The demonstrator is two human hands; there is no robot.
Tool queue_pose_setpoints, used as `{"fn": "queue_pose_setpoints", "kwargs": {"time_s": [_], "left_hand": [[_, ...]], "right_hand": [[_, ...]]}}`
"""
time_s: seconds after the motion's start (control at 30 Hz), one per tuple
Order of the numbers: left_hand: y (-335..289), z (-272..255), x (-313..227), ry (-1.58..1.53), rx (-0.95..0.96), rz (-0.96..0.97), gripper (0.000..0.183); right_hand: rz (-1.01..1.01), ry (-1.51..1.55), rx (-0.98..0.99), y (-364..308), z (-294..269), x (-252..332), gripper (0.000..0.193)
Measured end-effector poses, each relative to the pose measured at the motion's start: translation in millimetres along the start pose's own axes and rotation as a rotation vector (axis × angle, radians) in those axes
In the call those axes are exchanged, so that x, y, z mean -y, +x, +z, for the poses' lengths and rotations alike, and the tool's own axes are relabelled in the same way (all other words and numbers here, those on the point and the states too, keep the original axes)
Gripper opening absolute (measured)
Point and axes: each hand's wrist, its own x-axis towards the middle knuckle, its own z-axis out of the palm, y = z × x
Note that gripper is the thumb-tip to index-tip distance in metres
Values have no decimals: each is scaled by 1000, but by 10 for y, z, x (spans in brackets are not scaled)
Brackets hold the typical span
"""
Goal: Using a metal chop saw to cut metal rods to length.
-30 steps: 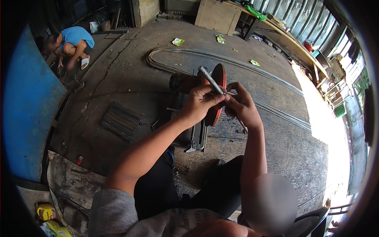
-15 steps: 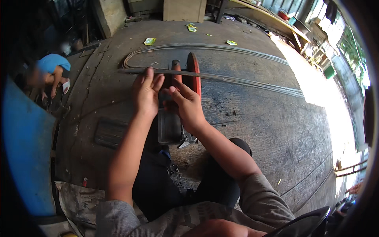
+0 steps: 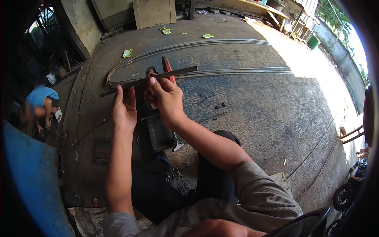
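Note:
A dark, narrow metal bar (image 3: 184, 71) lies across both my hands, slanting with its right end farther away. My right hand (image 3: 169, 100) pinches it near the middle, thumb on top and fingers curled. Closer to the bar's left end, my left hand (image 3: 124, 112) holds it between the thumb and raised fingers. Beneath and beyond my hands stands a floor machine with a red, disc-shaped guard (image 3: 166, 65) and a dark base tray (image 3: 161, 134). My right hand and the bar hide part of it. A silver clamp handle (image 3: 178, 143) shows at the base's near right.
Long, thin metal rods (image 3: 237, 71) lie bent in a loop on the worn floor (image 3: 256, 114). A blue panel (image 3: 31, 177) stands at left, near a crouching person in a blue shirt (image 3: 41, 96). Yellow-green wrappers (image 3: 127, 53) lie farther off. A motorcycle wheel (image 3: 342, 196) is at right.
The bar has tilted, its right end swinging away from me, and my right hand has closed on it. The whole view has shifted, moving the machine and the person leftward.

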Motion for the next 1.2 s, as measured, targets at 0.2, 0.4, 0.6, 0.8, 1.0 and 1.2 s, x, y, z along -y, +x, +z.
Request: {"fn": "queue_pose_setpoints", "kwargs": {"time_s": [0.2, 0.4, 0.6, 0.8, 1.0, 1.2], "left_hand": [[-101, 13, -42, 31, -6, 83, 31], [-224, 235, 151, 125, 152, 258, 22], [-331, 224, 60, 120, 153, 371, 14], [-375, 94, 19, 138, 147, 461, 15], [-528, -369, -462, 398, 112, 594, 14], [-637, -1119, -1149, 844, 3, 682, 15]], "right_hand": [[39, 50, -11, 34, 40, -53, 19], [85, 226, -9, 172, -185, -40, 23], [155, 300, 75, 140, -150, -76, 28], [338, 334, 126, 65, -74, -171, 29], [521, 79, 444, -303, 213, -193, 26], [-839, -1115, 683, -328, 972, -1005, 18]]}}
